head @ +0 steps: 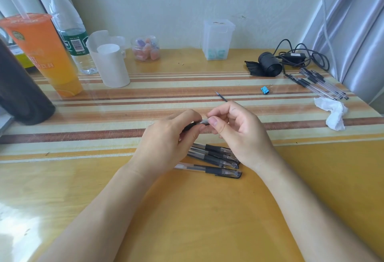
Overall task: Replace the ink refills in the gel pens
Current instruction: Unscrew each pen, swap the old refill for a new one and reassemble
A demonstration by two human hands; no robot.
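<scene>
Grip on slim clear-plastic gel pen (pixel 202 122) with black rubber sleeve, just above yellow striped wooden table (pixel 187 209): left hand (pixel 166 137) curled round barrel, right hand (pixel 239 128) pinching tip end, perhaps unscrewing. Risk: loosened tip slipping, rolling among similar pens (pixel 216 159) heaped below.

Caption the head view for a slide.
The left hand and right hand hold a pen over other pens; a refill shows beyond.
</scene>
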